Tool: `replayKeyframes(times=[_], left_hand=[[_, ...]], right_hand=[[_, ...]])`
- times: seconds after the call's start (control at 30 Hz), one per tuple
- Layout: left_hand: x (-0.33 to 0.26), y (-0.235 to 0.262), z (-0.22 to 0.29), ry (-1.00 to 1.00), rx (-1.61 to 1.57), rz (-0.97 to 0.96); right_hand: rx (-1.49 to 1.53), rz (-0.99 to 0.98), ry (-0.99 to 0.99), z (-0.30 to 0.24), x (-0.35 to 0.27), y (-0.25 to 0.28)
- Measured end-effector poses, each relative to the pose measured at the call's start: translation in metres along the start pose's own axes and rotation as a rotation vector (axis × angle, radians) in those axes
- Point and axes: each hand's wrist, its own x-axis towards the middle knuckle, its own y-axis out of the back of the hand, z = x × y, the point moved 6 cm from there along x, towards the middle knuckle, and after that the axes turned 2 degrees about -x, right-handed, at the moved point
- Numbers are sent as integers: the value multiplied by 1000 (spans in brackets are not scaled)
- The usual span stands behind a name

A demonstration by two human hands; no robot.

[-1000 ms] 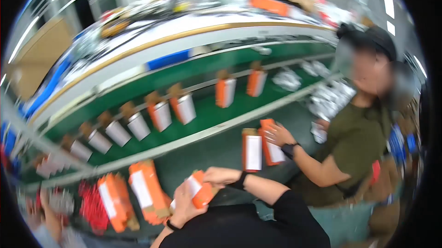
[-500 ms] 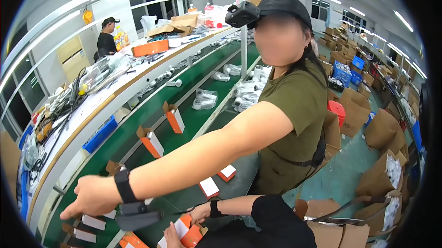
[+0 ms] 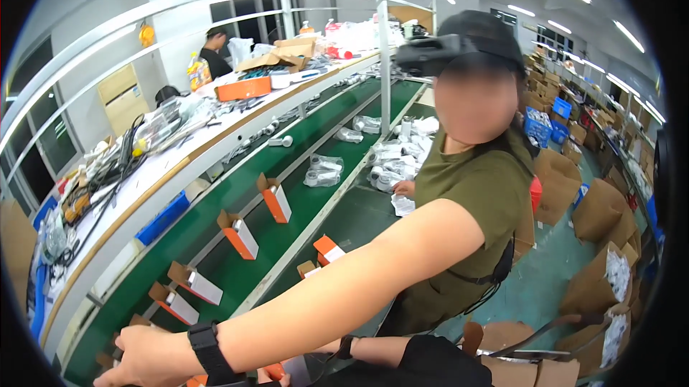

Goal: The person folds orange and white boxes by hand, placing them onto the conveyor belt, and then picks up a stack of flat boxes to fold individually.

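The left hand (image 3: 285,380) shows only fingers, at the orange box (image 3: 274,370) low in view; the right hand (image 3: 329,347) is mostly covered. I cannot tell either's grip or opening. A co-worker's outstretched arm (image 3: 344,281) now screens the box handling more than before.

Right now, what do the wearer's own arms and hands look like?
Right arm: black sleeve, bare forearm, dark wristband; right hand ungloved, mostly hidden. Left hand: only a bit shows at the lower edge, ungloved, sleeve not visible.
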Motion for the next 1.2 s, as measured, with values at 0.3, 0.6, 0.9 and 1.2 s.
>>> replayKeyframes(times=[0.3,0.6,0.9,1.2], left_hand=[[-20,31,-52,164,-580,348],[-10,32,-71,-67,-278,345],[-23,37,-31,-145,3,292],[-18,41,-68,-172,-306,536]], right_hand=[[-884,400,775,-140,-109,47],[591,32,-309,51,-227,-120],[1431,-515,-658,74,-226,-138],[982,129,-302,46,-235,-142]])
